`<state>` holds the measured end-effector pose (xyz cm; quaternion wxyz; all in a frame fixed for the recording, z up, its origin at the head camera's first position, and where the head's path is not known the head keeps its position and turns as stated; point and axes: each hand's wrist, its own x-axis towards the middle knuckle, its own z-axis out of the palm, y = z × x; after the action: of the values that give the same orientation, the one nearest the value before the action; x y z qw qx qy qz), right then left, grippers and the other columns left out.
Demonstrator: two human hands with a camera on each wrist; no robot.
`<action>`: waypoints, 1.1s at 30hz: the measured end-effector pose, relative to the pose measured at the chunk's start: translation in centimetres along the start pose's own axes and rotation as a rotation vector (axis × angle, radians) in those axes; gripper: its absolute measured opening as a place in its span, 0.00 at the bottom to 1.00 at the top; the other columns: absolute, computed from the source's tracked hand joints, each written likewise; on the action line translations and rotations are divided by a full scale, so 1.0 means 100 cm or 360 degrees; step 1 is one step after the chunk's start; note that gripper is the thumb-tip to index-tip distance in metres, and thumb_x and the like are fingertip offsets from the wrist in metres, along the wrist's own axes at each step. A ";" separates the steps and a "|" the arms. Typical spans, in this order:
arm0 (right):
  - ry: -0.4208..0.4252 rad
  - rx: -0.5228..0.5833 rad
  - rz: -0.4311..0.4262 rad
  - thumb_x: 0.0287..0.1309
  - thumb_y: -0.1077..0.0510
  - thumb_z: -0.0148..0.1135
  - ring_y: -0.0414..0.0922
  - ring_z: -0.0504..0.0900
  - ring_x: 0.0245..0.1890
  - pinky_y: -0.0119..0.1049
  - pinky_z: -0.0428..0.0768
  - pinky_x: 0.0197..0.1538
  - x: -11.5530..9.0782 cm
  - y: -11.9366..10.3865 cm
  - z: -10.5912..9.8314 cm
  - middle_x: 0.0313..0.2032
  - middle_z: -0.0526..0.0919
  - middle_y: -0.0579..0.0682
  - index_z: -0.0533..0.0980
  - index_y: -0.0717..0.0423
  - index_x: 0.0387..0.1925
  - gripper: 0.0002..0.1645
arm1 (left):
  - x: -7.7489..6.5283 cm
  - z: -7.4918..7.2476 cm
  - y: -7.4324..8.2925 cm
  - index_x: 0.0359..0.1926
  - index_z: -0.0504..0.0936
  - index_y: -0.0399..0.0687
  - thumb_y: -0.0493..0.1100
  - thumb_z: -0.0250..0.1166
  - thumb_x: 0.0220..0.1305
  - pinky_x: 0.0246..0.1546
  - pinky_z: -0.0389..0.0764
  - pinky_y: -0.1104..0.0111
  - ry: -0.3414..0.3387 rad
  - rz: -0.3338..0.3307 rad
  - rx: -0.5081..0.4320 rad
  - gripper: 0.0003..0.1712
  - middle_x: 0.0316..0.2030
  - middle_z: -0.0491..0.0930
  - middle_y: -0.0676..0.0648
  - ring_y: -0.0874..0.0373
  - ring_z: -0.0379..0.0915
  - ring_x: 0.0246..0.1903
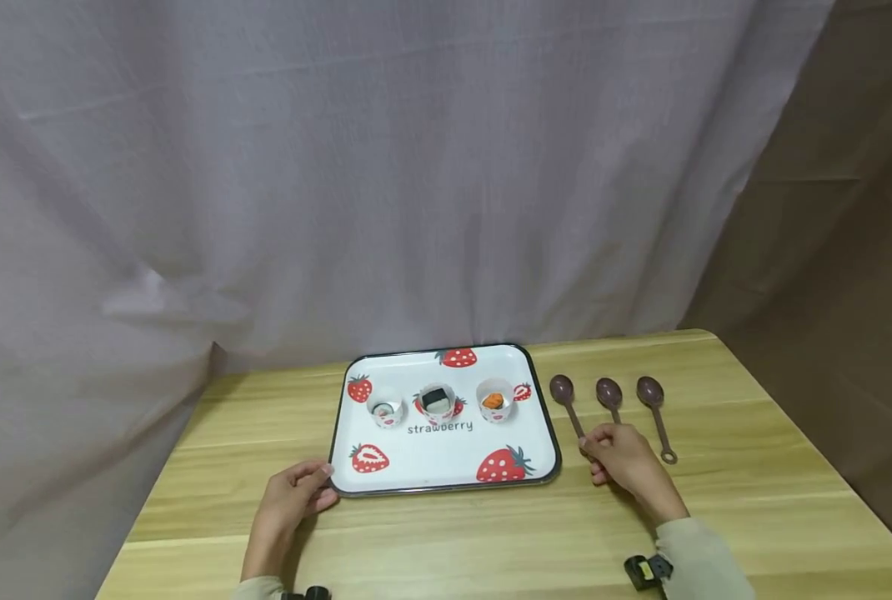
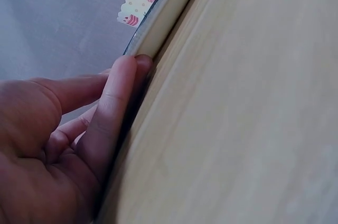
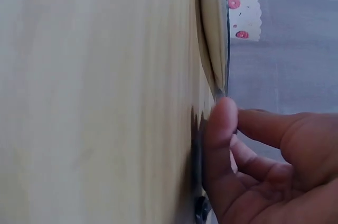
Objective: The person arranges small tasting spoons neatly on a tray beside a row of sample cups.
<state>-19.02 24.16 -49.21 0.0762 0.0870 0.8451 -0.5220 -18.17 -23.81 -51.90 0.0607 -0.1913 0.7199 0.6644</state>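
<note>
A white tray (image 1: 423,467) with a dark rim, printed strawberries and the word "strawberry" lies on the table. My left hand (image 1: 293,500) pinches its near left corner, thumb over the rim; in the left wrist view a finger (image 2: 113,92) lies against the tray's side. To the right of the tray, my right hand (image 1: 626,462) pinches the handle end of the leftmost brown spoon (image 1: 563,390), whose bowl points away from me. A second brown spoon (image 1: 608,392) lies beside it, its lower handle hidden behind that hand. The third spoon (image 1: 650,392) lies farther right.
Three small paper cups stand in a row on the tray: a left cup (image 1: 388,421) with a sushi roll piece, a middle cup (image 1: 437,416) with a rice ball, a right cup (image 1: 495,414) with orange-topped food. Behind the wooden table (image 1: 453,550) hangs a grey curtain (image 1: 416,208).
</note>
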 end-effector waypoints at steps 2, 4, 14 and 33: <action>0.0013 0.0068 0.0009 0.78 0.65 0.55 0.42 0.80 0.23 0.34 0.88 0.25 0.000 -0.001 0.001 0.26 0.78 0.54 0.76 0.75 0.44 0.11 | 0.000 -0.001 -0.001 0.63 0.75 0.21 0.35 0.64 0.75 0.33 0.92 0.71 -0.0003 -0.0003 -0.0012 0.22 0.32 0.87 0.45 0.59 0.85 0.29; 0.0028 0.0119 0.0009 0.77 0.66 0.55 0.41 0.79 0.23 0.34 0.88 0.24 0.001 -0.001 0.002 0.26 0.79 0.54 0.75 0.75 0.43 0.11 | 0.000 -0.002 -0.002 0.62 0.76 0.21 0.35 0.64 0.75 0.33 0.92 0.70 -0.0014 -0.0006 -0.0019 0.22 0.31 0.87 0.45 0.59 0.85 0.29; -0.0024 0.0240 0.0059 0.75 0.68 0.56 0.41 0.80 0.22 0.33 0.88 0.25 0.003 0.007 0.004 0.29 0.82 0.54 0.74 0.77 0.50 0.12 | -0.002 0.001 -0.012 0.59 0.78 0.22 0.33 0.65 0.74 0.32 0.93 0.67 -0.0017 0.0013 -0.0079 0.19 0.29 0.87 0.43 0.56 0.85 0.26; -0.0050 0.0382 0.0093 0.77 0.65 0.55 0.39 0.80 0.24 0.32 0.89 0.27 0.006 0.001 0.003 0.32 0.82 0.53 0.73 0.78 0.52 0.15 | 0.007 -0.007 0.000 0.57 0.79 0.21 0.31 0.65 0.73 0.35 0.93 0.66 -0.0101 0.0020 -0.0070 0.18 0.30 0.85 0.42 0.56 0.85 0.29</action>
<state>-19.61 23.95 -49.60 0.0935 0.1119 0.7723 -0.6183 -18.65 -24.64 -52.09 0.0750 -0.1669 0.7041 0.6862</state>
